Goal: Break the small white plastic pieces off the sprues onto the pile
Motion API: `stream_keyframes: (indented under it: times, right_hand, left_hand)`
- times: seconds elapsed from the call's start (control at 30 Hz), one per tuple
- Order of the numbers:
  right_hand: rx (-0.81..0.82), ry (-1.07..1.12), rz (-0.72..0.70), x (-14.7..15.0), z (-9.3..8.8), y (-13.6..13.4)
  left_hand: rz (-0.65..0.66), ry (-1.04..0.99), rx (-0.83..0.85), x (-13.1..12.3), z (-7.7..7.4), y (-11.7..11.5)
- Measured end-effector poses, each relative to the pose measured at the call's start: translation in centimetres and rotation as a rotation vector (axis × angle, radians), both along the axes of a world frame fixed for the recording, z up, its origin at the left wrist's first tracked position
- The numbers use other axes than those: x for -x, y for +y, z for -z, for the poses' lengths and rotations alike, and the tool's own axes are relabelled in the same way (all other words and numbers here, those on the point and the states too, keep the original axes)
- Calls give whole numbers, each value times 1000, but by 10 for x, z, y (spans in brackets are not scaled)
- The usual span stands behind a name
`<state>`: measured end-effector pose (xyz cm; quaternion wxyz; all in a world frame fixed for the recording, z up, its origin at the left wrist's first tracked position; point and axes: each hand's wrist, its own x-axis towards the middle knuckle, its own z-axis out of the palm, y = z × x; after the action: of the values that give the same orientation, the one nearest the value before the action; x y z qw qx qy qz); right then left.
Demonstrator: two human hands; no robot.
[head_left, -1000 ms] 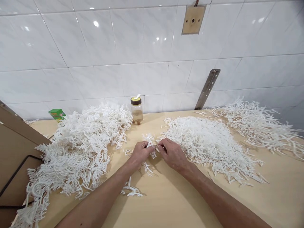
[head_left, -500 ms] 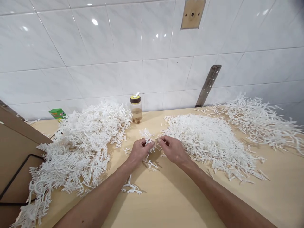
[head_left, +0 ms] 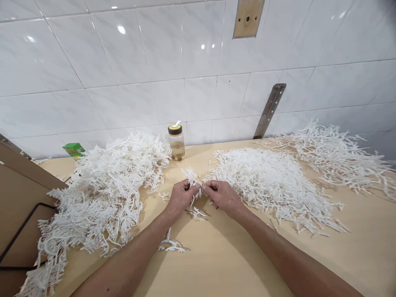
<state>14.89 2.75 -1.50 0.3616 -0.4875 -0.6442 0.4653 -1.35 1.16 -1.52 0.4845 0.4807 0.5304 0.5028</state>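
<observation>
Thumb and fingers of my left hand [head_left: 182,197] are closed on a white branched plastic sprig [head_left: 191,175], whose forked tips stick up above them. My right hand [head_left: 221,195] pinches at the sprig's right side, its fingertips almost meeting the left ones. Whatever lies between the right fingertips is too small to make out. Below the hands a loose white piece [head_left: 197,213] lies on the table, and another branched piece [head_left: 172,246] rests near my left forearm.
A big heap of white sprigs [head_left: 108,185] covers the left side. To the right lies a heap of finer pieces [head_left: 266,177], with longer branched stems [head_left: 334,152] beyond. A lidded bottle [head_left: 177,144], a green packet [head_left: 74,149] and a metal bracket [head_left: 269,111] are near the tiled wall.
My right hand has shifted slightly, and its fingers are now curled more closely beside the sprig. The left hand keeps its hold. The view has moved a little.
</observation>
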Motion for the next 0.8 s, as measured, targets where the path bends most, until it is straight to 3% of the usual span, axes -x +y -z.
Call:
stream_keyframes:
  times: [0.3, 0.57, 0.8]
  right_hand:
    - [-16, -71, 60, 3, -1, -1]
    - [-353, -302, 119, 2, 13, 2]
    - [-418, -345, 105, 4, 15, 1]
  left_hand:
    - [6, 136, -65, 3, 13, 7]
    - [-45, 316, -105, 4, 7, 5]
    - [-75, 391, -178, 4, 2, 3]
